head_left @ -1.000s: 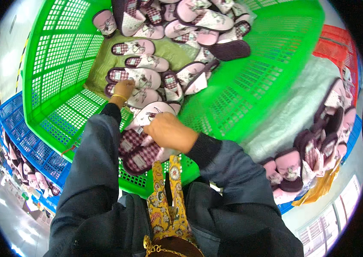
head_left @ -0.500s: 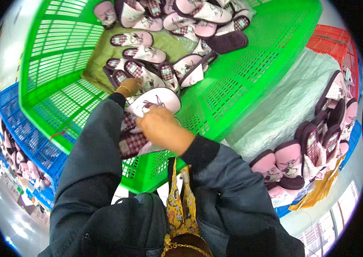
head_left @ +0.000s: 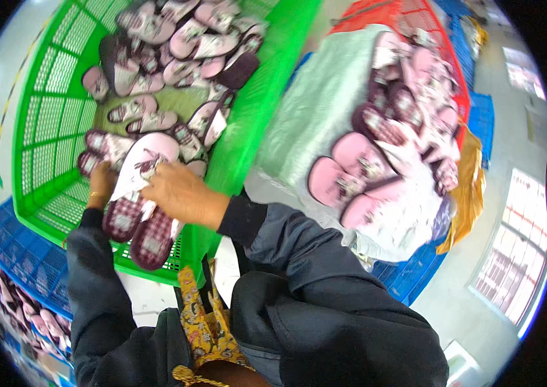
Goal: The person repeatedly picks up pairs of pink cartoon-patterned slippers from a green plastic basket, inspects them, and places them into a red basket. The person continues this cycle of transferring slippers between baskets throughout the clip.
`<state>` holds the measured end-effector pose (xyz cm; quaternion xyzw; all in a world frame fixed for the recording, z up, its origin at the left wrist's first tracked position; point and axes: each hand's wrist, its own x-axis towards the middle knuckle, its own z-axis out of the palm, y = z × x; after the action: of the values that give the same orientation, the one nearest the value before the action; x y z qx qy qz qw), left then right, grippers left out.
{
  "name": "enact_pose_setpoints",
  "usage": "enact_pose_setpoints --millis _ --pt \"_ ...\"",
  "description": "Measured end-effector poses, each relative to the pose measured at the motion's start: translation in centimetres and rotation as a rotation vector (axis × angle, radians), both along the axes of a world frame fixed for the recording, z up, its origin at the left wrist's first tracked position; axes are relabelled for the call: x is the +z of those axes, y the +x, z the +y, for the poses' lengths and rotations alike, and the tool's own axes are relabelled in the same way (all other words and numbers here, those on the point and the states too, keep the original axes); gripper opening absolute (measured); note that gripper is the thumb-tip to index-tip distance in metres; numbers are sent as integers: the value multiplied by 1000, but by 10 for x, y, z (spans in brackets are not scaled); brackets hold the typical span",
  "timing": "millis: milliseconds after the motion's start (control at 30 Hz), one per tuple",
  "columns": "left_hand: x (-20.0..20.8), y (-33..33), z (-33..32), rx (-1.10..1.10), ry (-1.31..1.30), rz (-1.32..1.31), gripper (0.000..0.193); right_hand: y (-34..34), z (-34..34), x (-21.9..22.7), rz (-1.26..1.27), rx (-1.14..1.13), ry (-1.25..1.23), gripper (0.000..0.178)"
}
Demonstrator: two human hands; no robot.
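Note:
My right hand (head_left: 183, 193) is closed around the white and pink uppers of a pair of slippers (head_left: 151, 151). Their maroon checked insoles point toward me, over the near end of the green basket (head_left: 222, 193). Just left of it, my left hand (head_left: 100, 184) is at another pair of slippers (head_left: 107, 147), with checked insoles facing up. Its fingers curl against that pair, the fingertips partly hidden. Deeper in the basket, two slippers (head_left: 151, 121) rest on a yellow-green sheet (head_left: 177, 97), in front of a heap of slippers (head_left: 202, 39).
To the right, a pale plastic sheet (head_left: 312, 109) lies beside more pink slippers (head_left: 357, 155) in and around a red basket (head_left: 444, 39). Blue baskets (head_left: 22, 238) stand at lower left, with slippers below. An orange-brown bag (head_left: 467, 187) hangs at the right pile's edge.
The view has swung to the right, bringing more of the right-hand pile into sight. My left hand has shifted left with its slippers. The right hand's pair has its insoles more exposed.

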<state>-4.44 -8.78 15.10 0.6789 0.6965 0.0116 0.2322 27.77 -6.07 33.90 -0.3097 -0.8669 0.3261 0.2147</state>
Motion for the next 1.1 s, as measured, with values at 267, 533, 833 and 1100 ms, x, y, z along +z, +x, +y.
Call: enact_pose_setpoints --millis 267,533,833,1100 --pt "192 -27 -49 155 90 -167 14 87 -100 201 51 -437 -108 29" --pt "306 73 -91 211 90 -347 16 254 -177 228 241 -1073 -295 23" --pt "358 214 -92 258 209 -525 16 573 -157 177 504 -1864 -304 26" --pt "383 395 -80 272 230 -427 19 847 -140 107 18 -2074 -5 33"
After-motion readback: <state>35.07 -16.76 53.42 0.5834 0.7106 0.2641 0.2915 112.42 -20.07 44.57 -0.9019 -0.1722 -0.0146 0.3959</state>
